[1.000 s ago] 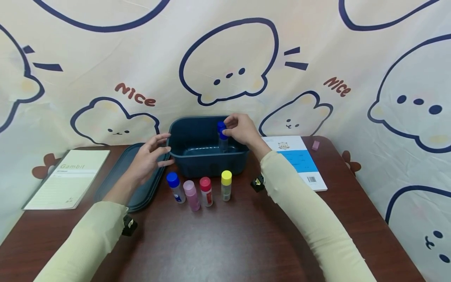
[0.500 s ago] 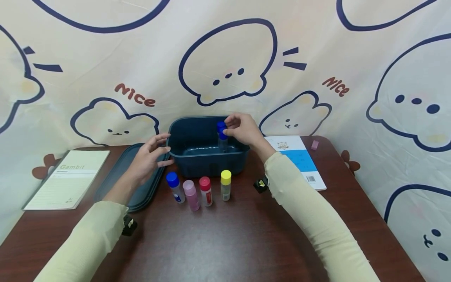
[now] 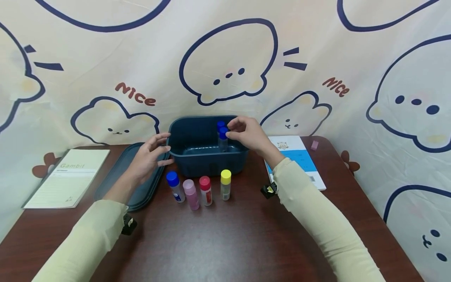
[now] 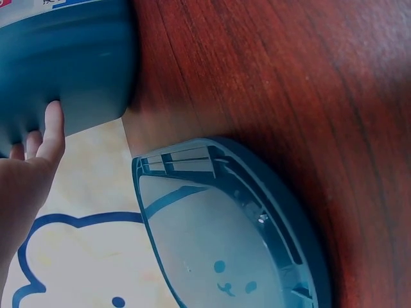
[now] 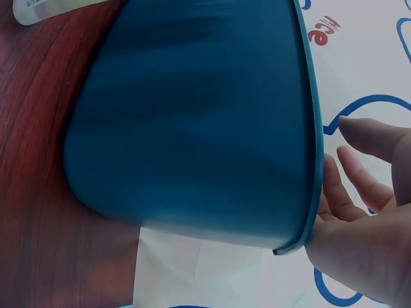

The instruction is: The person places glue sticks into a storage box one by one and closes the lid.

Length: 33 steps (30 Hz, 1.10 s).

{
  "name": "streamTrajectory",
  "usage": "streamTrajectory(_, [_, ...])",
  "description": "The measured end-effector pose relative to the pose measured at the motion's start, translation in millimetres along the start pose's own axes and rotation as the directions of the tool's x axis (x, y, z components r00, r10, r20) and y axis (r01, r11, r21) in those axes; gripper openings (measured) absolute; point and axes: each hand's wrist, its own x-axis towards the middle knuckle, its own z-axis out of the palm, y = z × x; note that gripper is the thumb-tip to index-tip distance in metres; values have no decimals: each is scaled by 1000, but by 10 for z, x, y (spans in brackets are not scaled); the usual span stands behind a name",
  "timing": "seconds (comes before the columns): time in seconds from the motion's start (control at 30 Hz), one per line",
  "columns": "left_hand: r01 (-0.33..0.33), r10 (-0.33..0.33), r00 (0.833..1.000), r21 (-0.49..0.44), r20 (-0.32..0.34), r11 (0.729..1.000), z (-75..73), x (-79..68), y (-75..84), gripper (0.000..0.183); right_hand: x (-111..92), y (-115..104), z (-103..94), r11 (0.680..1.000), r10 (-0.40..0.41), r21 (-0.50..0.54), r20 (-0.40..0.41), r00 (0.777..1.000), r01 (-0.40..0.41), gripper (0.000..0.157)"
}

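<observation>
A dark teal bin (image 3: 208,166) stands at the back of the table. Inside, towards its right end, two blue-capped tubes that look like glue sticks (image 3: 223,144) stand one behind the other. My right hand (image 3: 248,135) reaches over the bin's right rim, thumb tip right at the nearer blue cap; in the right wrist view its thumb and fingers are spread apart with nothing between them. My left hand (image 3: 146,160) rests its extended fingertips on the bin's left end wall, as the left wrist view also shows. In front of the bin stand blue-, pink-, red- and yellow-capped tubes (image 3: 192,197).
Left of the bin, partly under my left arm, lies its teal lid (image 3: 141,199). A pale notebook (image 3: 68,180) lies at the far left. On the right are a blue-and-white book (image 3: 299,156) and a small pink block (image 3: 314,145). A patterned cloth hangs behind.
My right hand has let go of the nearer blue-capped tube and shifted slightly right, leaving it standing in the bin. My left hand has stayed at the bin's left end.
</observation>
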Motion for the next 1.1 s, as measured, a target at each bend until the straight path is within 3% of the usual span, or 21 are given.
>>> streamTrajectory(0.73, [-1,1,1000,-7,7,1000,-5,11,-12,54,-246,31,-43,990,-129,60,40,991,126,34])
streamTrajectory(1.1, [7,-7,1000,-7,-3,1000,-8,12,-5,53,-362,20,-30,985,-144,112,118,982,131,33])
